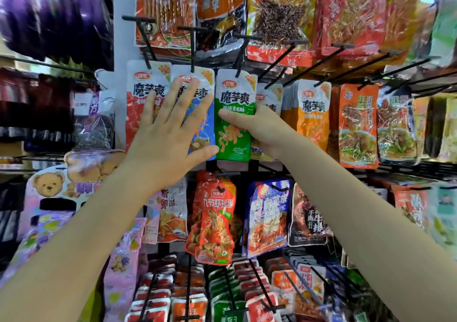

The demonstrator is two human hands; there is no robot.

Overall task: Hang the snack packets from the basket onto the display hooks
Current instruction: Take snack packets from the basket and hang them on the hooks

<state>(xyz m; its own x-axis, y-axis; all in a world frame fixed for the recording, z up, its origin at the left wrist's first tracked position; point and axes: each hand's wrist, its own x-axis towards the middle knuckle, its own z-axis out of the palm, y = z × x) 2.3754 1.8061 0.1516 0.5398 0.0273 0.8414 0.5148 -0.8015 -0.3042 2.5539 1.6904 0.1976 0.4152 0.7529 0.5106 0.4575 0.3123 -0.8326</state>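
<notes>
A green and white snack packet (233, 114) hangs at the front of a black display hook (241, 54) in the middle row. My right hand (262, 130) grips its right edge, thumb across the front and fingers behind. My left hand (170, 129) lies flat with spread fingers on the blue packet (205, 124) one hook to the left, thumb reaching under the green packet's lower left corner. A red packet (138, 104) hangs further left. The basket is not in view.
An orange packet (312, 114) and brown-orange packets (358, 126) hang to the right. Larger red bags (164, 12) hang above on protruding black hooks. A red shrimp snack bag (215, 218) and a blue bag (268, 218) hang below. Purple bear packets (49, 198) fill the left rack.
</notes>
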